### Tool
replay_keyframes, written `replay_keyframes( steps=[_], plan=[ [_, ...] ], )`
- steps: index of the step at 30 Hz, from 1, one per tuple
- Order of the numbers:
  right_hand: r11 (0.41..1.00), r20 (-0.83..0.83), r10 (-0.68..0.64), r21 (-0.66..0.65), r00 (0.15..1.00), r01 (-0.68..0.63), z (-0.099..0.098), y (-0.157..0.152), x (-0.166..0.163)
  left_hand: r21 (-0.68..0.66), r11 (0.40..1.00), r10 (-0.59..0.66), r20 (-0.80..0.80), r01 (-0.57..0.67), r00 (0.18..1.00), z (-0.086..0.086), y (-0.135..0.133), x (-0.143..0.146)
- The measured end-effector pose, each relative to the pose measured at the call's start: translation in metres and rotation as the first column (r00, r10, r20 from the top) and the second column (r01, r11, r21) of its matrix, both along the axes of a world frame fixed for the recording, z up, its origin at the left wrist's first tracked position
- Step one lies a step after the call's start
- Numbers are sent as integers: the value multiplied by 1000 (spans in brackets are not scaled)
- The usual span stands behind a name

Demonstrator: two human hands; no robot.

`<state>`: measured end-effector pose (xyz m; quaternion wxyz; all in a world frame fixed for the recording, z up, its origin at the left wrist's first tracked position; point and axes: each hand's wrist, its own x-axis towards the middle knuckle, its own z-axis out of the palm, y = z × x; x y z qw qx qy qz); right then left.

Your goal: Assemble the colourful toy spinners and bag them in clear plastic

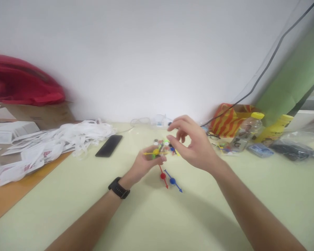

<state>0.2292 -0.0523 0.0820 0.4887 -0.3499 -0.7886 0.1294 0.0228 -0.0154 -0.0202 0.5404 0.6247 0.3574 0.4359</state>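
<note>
My left hand, with a black watch on its wrist, is closed on a yellow arrow spinner. Just beyond its fingers lies a pile of small coloured pieces; blur hides how many of them the hand touches. Above the right side of this pile, my right hand hovers with thumb and fingers curved and apart, nothing visible between them. On the table nearer to me are a red arrow spinner and a blue arrow spinner, side by side with their points toward me.
A black phone lies left, beside white bags and a cardboard box under a red bag. To the right stand a clear bottle, a yellow bottle and a striped bag. A cable runs along the wall.
</note>
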Motion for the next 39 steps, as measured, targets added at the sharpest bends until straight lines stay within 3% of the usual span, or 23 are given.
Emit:
replay_keyframes(
  steps=[3,6,9,12,14,17,21,25,28,31,35,39],
  plan=[
    [993,43,-14,-115,999,19,-18,-1,6,13,995,102,7,-102,995,-4,10,-7],
    [940,190,100,-341,977,-30,-52,0,9,25,997,73,-57,-72,996,-11,16,-11],
    [880,259,140,-476,956,0,-88,-2,5,23,998,55,-63,-53,997,-15,16,-11],
    [843,277,148,-537,949,25,-111,-5,-1,42,994,102,-90,-99,991,-16,15,-10],
    [857,249,129,-515,960,19,-116,-4,-2,79,989,134,-135,-124,982,-16,16,-11],
    [869,148,102,-495,984,-15,-109,4,6,132,984,140,-175,-118,975,-17,17,-11],
    [851,-48,61,-520,997,-77,-68,14,27,156,985,111,-214,-79,970,-19,16,-9],
    [960,-301,36,-255,953,-117,-12,8,33,149,984,135,-256,-99,957,-20,13,-5],
    [992,-389,55,-85,920,-96,15,0,22,162,982,136,-269,-95,954,-19,11,-3],
    [994,-326,83,-35,942,-100,22,0,6,188,980,124,-282,-72,951,-16,8,-3],
    [992,-22,106,-70,994,-107,12,11,-4,177,983,99,-259,-53,961,-15,6,-2],
    [981,221,121,-175,968,-83,3,24,-3,161,985,102,-233,-66,967,-17,5,-1]
  ],
)
